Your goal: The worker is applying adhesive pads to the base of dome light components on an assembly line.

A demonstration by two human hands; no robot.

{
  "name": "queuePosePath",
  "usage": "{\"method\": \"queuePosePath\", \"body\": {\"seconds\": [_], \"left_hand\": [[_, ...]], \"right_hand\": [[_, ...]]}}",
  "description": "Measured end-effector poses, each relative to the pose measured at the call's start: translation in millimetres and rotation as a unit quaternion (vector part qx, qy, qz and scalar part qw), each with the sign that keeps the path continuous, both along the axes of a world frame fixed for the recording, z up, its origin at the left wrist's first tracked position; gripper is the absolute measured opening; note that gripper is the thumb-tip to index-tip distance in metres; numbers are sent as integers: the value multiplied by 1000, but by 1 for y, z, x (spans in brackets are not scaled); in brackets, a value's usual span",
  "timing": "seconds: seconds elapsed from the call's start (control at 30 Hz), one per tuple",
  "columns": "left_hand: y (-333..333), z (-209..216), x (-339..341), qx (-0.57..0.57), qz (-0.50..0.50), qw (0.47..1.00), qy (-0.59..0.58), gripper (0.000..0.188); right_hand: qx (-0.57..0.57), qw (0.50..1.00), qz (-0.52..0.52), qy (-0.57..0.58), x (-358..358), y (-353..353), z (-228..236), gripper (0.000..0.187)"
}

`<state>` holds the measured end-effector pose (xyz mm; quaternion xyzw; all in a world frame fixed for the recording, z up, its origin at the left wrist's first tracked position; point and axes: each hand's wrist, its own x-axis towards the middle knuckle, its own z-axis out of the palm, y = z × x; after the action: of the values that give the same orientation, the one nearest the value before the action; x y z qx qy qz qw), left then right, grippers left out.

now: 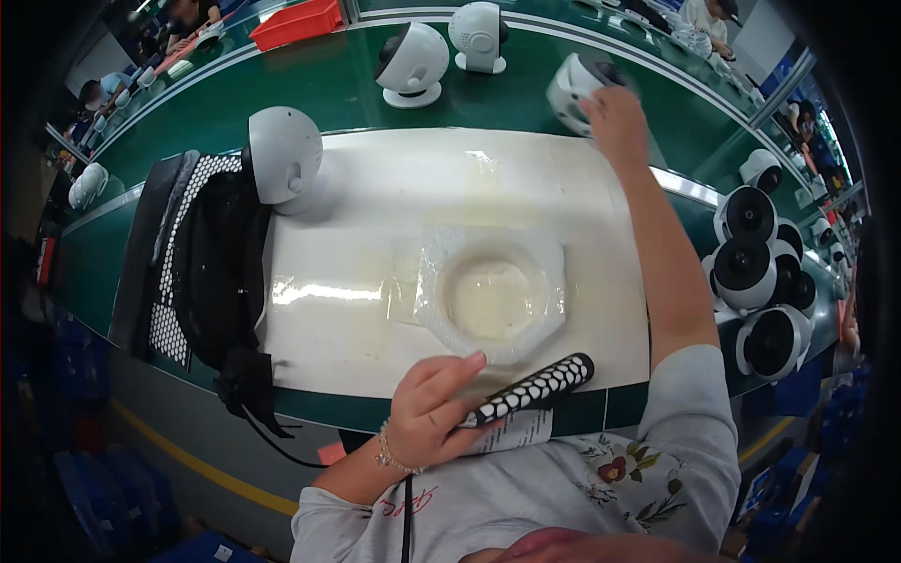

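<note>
At the far right of the work mat, my right hand [619,122] is closed on a white ball-shaped camera [571,94], smeared by motion. My left hand [430,413] is near my body at the mat's front edge, its fingers curled around one end of a black bar with a white honeycomb pattern [535,387]. The bar slants up to the right, its lower end hidden by the hand. Just beyond it, a white foam ring [436,319] with a round hollow lies on the pale mat [347,244].
Two white cameras [413,64] [479,38] stand on the green bench at the back. Another camera [283,155] sits by a black padded strap [221,272] on the left. Several cameras [746,272] are heaped at the right. A red tray [296,23] is at the back, with other people beyond.
</note>
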<state>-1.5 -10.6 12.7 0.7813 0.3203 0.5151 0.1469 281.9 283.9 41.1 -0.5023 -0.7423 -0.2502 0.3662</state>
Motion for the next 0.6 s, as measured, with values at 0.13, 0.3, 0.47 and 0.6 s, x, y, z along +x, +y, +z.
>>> {"method": "queuePosePath", "body": {"seconds": [0.13,0.3,0.47,0.6], "left_hand": [[2,-5,-7,-32,-30,999,27,30],[1,-2,-12,-77,-35,996,14,30],[0,2,-13,-130,-46,990,-9,27],[6,4,-12,-155,-52,986,-12,26]], "right_hand": [[-44,993,-102,44,58,35,-52,19],[-234,953,-173,81,57,28,-44,30],[-289,943,7,165,-4,46,-15,36],[-332,932,-64,132,-51,111,-45,67]]}}
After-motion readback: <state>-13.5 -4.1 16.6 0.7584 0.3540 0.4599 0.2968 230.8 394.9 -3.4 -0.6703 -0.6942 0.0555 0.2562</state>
